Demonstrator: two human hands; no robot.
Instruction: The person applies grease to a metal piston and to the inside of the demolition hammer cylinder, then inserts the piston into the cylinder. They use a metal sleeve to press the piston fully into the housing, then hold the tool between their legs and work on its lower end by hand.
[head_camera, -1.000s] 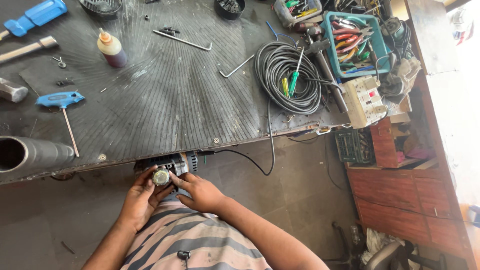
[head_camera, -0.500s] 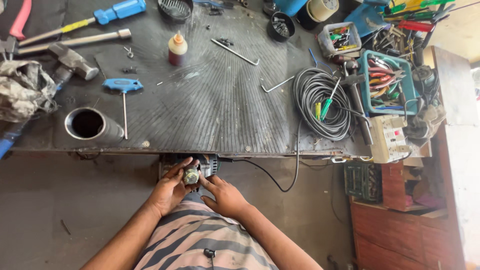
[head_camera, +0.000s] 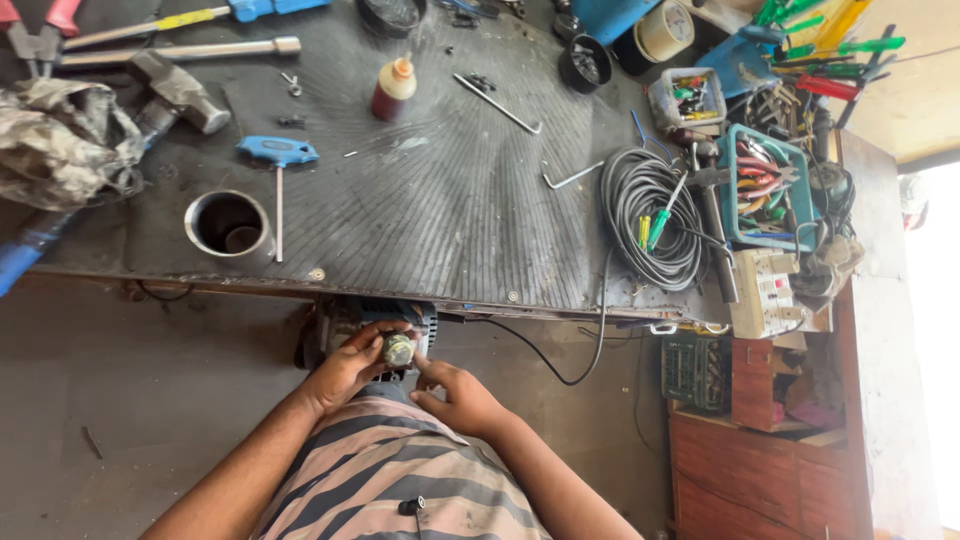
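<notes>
Low in the middle of the frame, the left hand is closed around a small round metal part, fingers wrapped over its top, while the right hand rests fingers spread against the motor just below the bench edge, gripping nothing I can see. Further up, a steel tube stands at centre left with a blue T-handle key beside it. A cable coil lies to the right, a brown bottle near the top, and a hammer at upper left
</notes>
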